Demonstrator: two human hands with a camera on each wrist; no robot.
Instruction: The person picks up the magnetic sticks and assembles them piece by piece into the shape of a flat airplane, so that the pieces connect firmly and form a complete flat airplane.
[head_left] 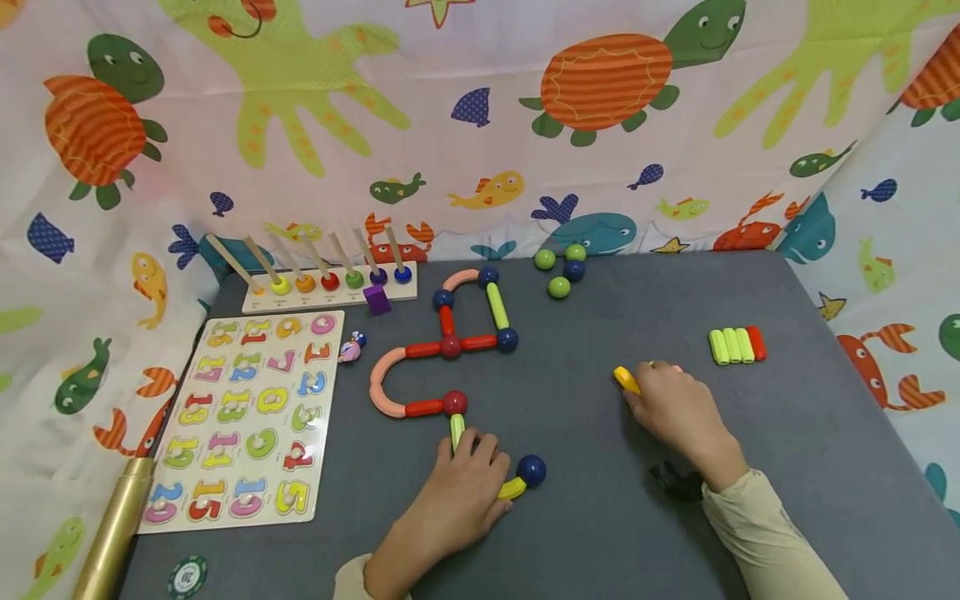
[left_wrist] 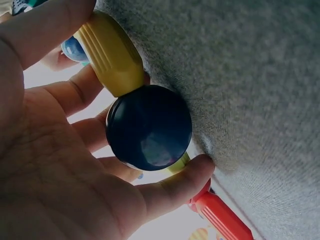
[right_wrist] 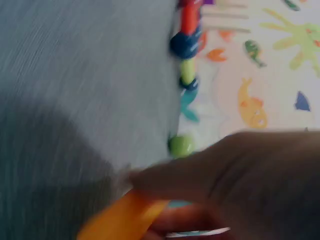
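Observation:
My left hand [head_left: 461, 492] is low over the table, pinching a yellow curved magnetic stick [left_wrist: 112, 55] between thumb and fingers. That stick meets a dark blue ball [left_wrist: 150, 127] under the palm, hidden in the head view. Its other end reaches a second blue ball [head_left: 532, 471]. A light green stick [head_left: 457, 429] runs from beneath the fingers to a red ball [head_left: 454, 403], part of a chain of red sticks and pink curves [head_left: 382, 379]. Over on the right, my right hand [head_left: 678, 408] grips an orange-yellow stick [head_left: 626, 381], blurred in the right wrist view.
Several green and red sticks [head_left: 731, 345] lie in a row at right. Green balls [head_left: 558, 287] and a blue one sit at the back. On the left are a number puzzle board [head_left: 330, 417], a peg stand [head_left: 408, 289], a purple block [head_left: 377, 300] and a small figure [head_left: 351, 347].

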